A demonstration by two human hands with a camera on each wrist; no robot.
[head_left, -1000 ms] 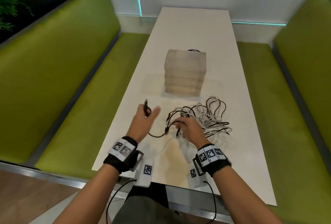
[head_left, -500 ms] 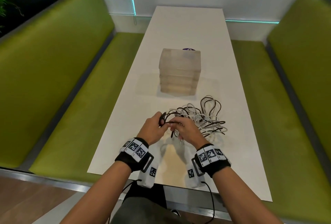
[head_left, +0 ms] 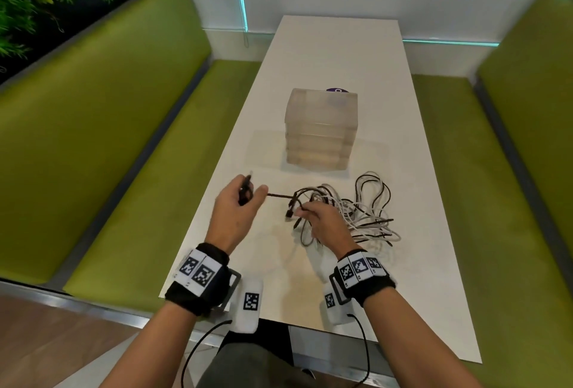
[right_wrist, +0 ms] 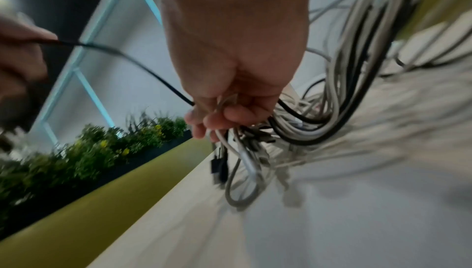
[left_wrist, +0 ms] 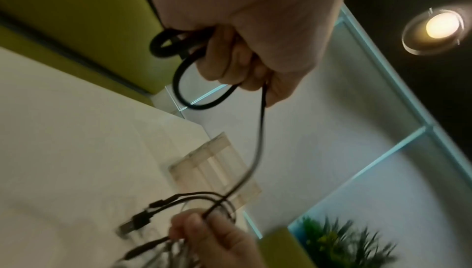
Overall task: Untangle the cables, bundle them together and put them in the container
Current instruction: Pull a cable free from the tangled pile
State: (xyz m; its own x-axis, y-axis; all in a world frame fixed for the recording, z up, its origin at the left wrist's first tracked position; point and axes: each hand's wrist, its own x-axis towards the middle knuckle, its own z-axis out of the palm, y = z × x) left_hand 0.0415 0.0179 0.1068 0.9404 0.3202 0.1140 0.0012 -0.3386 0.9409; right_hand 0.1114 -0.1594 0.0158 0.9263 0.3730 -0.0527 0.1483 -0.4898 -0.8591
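Both hands gripped cable: the left hand (head_left: 237, 211) curled round a black cable (head_left: 279, 196) coil, the right hand (head_left: 322, 226) clutching the tangle (head_left: 366, 217) on the table (head_left: 325, 56) before the container (head_left: 321, 129); hard pulling risked tightening knots.

Your clearance on the table

The container (head_left: 321, 130) blocks the centre just beyond the cable tangle (head_left: 356, 211); bare table (head_left: 335, 43) lies beyond it and on either side, with green benches (head_left: 124, 152) flanking both edges.

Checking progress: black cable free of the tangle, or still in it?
Still in it: black cable runs from left hand into the tangle gripped by right hand.
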